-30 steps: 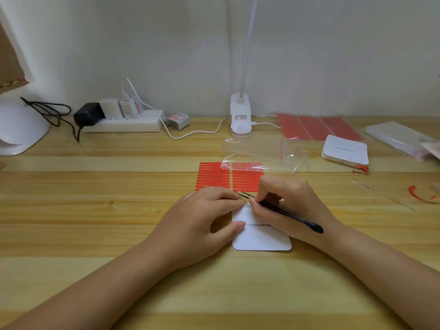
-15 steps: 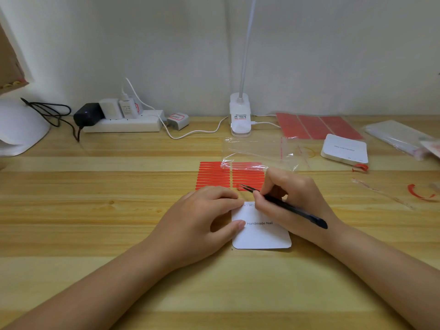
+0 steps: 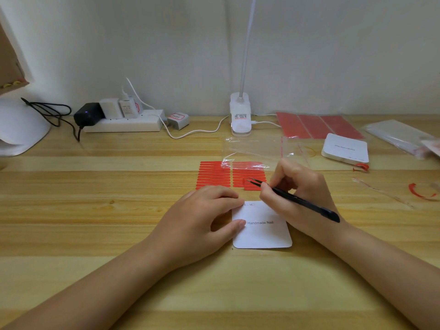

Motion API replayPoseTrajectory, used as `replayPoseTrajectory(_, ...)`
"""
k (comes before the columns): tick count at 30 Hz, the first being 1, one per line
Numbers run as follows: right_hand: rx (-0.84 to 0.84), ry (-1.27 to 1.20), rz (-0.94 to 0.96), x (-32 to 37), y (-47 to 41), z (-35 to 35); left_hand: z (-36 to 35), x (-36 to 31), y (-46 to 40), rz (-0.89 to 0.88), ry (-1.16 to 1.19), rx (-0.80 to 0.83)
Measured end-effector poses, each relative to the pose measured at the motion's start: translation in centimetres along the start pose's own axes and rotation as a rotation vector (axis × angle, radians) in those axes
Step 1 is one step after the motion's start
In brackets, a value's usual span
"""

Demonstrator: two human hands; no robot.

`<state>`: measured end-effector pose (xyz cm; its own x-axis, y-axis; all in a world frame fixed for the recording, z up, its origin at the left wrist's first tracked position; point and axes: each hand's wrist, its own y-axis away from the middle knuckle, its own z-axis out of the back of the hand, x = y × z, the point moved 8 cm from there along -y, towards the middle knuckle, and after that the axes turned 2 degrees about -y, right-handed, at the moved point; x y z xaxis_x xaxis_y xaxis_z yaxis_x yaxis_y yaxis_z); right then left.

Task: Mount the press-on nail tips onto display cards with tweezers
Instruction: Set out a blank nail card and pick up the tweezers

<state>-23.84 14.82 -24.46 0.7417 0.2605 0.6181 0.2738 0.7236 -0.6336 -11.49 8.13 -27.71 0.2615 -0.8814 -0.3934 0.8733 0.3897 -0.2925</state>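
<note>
The left hand [image 3: 202, 220] rests on the light wooden surface [image 3: 95, 210], its curled fingertips and thumb pressing the left edge of a white rounded-corner display card printed "Handmade Nail" [image 3: 264, 231], which lies flat in front of the person. The right hand [image 3: 297, 194] pinches slim black tweezers [image 3: 295, 198] pen-fashion; their metal tips point left and lie over the near edge of a red sheet cut into narrow adhesive strips [image 3: 214, 175], just beyond the card. A clear plastic bag [image 3: 252, 151] overlaps the far edge of that sheet. Further right lie a stack of white cards [image 3: 345, 148] and larger red sheets [image 3: 319, 126]. A white clip lamp [image 3: 240, 115] and white power strip [image 3: 123, 125] stand by the wall.
</note>
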Motion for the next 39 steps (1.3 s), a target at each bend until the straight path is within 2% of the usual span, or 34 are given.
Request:
replayPoseTrajectory(7, -0.075, -0.17, -0.248, -2.4, -0.2, 0.7, 0.0, 0.1, 0.0, -0.001, -0.005, 0.008)
replayPoseTrajectory(16, -0.064, -0.258, -0.341, -3.3, -0.3, 0.8, 0.0, 0.2, -0.1, 0.007, 0.033, 0.009)
replayPoseTrajectory(24, -0.141, -0.322, -0.4, -3.9, -0.3, 1.4, 0.0, 0.1, -0.1, 0.007, 0.036, 0.015)
replayPoseTrajectory(34, -0.356, -0.434, -0.447, -5.2, -0.1, 2.9, 0.2, -0.1, -0.1, -0.001, 0.063, -0.007)
replayPoseTrajectory(39, -0.543, -0.505, -0.51, -6.3, 0.2, 4.6, 0.1, -0.1, -0.4, -0.005, 0.069, -0.008)
